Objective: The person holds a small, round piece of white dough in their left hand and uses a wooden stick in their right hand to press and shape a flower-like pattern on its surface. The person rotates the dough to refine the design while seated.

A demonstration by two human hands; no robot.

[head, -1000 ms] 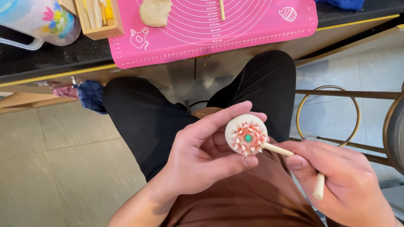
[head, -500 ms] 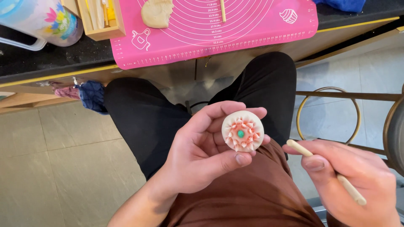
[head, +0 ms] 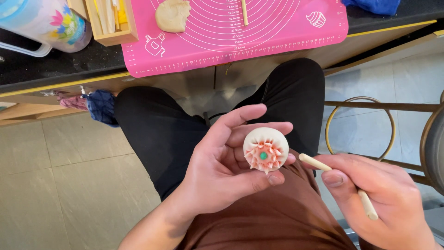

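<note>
- Right hand (head: 388, 203) nearest the camera, grip narrow and closed around a pale wooden modelling stick (head: 337, 185); rounded tip just beside the piece, apart from it. Likely risk: a jab at a poor angle, denting the petals.
- Left hand (head: 226, 162) cupped, grip closed lightly on a round white dough ball (head: 266, 149) with orange-pink snipped petals and 1 green dot at the centre; thumb pressed under the lower edge, fingertips behind. Possible trouble: too firm a squeeze, flattening the soft ball or smearing the petal tips near the thumb.
- Held over the lap, above brown shirt (head: 259, 222) and black trousers (head: 157, 129), not over any surface; a slip probably means a fall onto cloth or the tiled floor (head: 60, 185), and a ruined shape.
- Metal stool ring (head: 360, 125) close to the right elbow's side; a knock there could jolt the stick.
- Farthest: pink silicone mat (head: 286, 32) on the surface, with a beige dough lump (head: 172, 16), a wooden tool tray (head: 111, 25) and a flowered plastic jug (head: 51, 23); lump left uncovered, perhaps drying.
</note>
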